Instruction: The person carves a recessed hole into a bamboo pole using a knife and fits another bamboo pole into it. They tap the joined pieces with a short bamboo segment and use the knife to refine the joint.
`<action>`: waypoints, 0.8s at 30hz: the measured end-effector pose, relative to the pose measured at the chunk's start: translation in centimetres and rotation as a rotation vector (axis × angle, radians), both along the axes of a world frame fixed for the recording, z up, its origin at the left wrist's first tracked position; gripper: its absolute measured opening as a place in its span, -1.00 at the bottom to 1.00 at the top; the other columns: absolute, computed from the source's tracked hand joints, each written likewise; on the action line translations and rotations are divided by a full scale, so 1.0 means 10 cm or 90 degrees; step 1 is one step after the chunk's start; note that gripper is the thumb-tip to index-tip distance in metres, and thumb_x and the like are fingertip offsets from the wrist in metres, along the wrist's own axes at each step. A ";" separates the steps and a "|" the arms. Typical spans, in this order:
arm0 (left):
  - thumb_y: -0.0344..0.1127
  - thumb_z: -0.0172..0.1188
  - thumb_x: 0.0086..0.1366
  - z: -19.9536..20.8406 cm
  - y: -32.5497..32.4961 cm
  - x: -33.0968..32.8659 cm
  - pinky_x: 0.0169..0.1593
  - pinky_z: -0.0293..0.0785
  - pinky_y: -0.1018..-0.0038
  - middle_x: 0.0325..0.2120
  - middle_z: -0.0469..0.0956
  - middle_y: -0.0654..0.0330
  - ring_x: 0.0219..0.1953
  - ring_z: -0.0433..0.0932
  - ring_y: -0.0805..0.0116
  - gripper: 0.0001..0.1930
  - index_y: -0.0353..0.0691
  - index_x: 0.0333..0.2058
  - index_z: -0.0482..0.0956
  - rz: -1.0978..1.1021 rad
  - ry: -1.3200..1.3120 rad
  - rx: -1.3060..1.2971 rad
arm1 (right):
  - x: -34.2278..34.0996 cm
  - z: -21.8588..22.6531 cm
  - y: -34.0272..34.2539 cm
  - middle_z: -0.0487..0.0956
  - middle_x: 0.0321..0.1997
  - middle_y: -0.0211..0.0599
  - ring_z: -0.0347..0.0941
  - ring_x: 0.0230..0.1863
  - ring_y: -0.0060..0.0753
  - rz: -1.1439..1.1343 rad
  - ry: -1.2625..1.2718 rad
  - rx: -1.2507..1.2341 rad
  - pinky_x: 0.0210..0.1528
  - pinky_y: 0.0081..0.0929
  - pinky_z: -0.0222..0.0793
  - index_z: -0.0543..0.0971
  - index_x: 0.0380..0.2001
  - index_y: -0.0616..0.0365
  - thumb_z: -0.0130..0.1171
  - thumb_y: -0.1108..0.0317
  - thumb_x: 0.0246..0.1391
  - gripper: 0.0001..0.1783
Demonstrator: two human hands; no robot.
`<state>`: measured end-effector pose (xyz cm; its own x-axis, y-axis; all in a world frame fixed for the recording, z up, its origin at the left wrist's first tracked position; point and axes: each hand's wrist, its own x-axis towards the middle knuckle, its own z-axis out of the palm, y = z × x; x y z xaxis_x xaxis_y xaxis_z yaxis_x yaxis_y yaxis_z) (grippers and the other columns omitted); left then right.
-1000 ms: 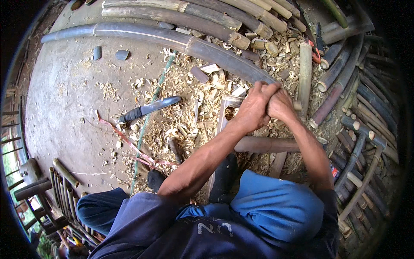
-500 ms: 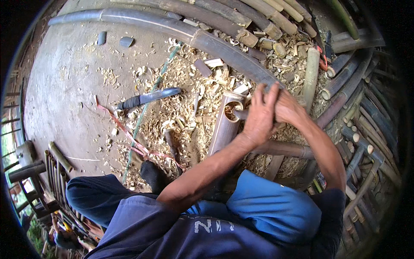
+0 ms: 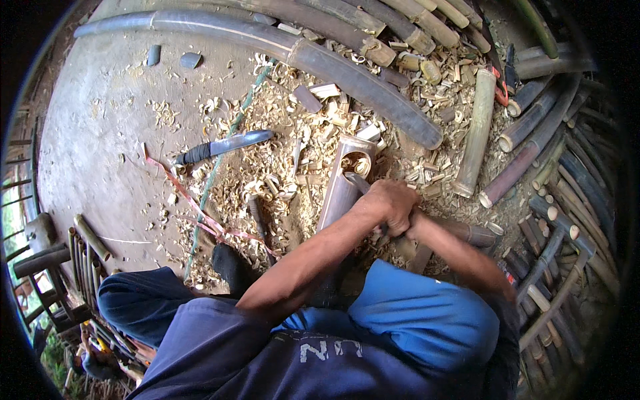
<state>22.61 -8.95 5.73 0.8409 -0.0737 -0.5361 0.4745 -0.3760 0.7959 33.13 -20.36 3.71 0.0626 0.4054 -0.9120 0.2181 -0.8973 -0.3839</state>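
My left hand (image 3: 392,199) is closed on a dark-bladed knife (image 3: 358,181); only part of its blade shows. My right hand (image 3: 408,224) is closed against the left from below, at the tool's handle end, with its fingers partly hidden. The blade reaches to the lower edge of an oval hole cut in a thick, grey-brown bamboo section (image 3: 339,199). That section slants between my legs, its cut end away from me, and pale curls show inside the hole. Left of it a second knife (image 3: 225,145) with a wrapped black handle lies on the shavings.
A long split bamboo pole (image 3: 363,87) arches across the far side. A short pale pole (image 3: 476,133) lies to the right, near stacked bamboo (image 3: 527,127). Pink ribbon (image 3: 179,190), a green cord (image 3: 215,177) and a slim dark tool (image 3: 257,217) lie among wood shavings (image 3: 267,170).
Both hands have come down toward my body, uncovering the near end of the long split pole. The blade has moved slightly left, to the hole's lower edge.
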 end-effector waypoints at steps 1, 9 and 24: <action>-0.40 0.40 -0.16 0.01 0.05 0.00 0.19 0.49 0.08 0.12 0.42 -0.27 0.06 0.56 -0.23 -0.09 -0.11 0.29 0.33 -0.139 0.024 -0.039 | -0.01 0.01 -0.02 0.50 0.22 0.00 0.42 0.24 -0.16 0.043 -0.023 0.021 0.28 -0.23 0.34 0.48 0.15 0.13 0.28 0.23 0.09 -0.45; -0.59 0.31 -0.17 0.09 -0.35 -0.04 0.28 0.35 -0.02 0.25 0.11 -0.40 0.22 0.27 -0.45 0.03 -0.20 0.36 0.06 0.639 -0.228 0.084 | 0.53 0.06 0.82 0.66 -0.22 0.09 0.57 -0.13 0.14 0.721 -0.172 0.245 -0.04 -0.09 0.50 0.64 -0.31 0.22 0.37 0.29 -0.24 -0.64; -0.36 0.34 -0.02 0.77 -0.38 -1.43 0.21 0.44 0.10 0.23 0.24 -0.21 0.20 0.41 -0.25 -0.05 -0.16 0.37 0.08 0.435 -0.055 0.158 | -1.14 0.26 -0.21 0.54 0.05 -0.21 0.41 0.16 -0.34 -0.763 0.546 0.198 0.29 -0.38 0.22 0.46 0.09 0.12 0.15 0.13 0.25 -0.57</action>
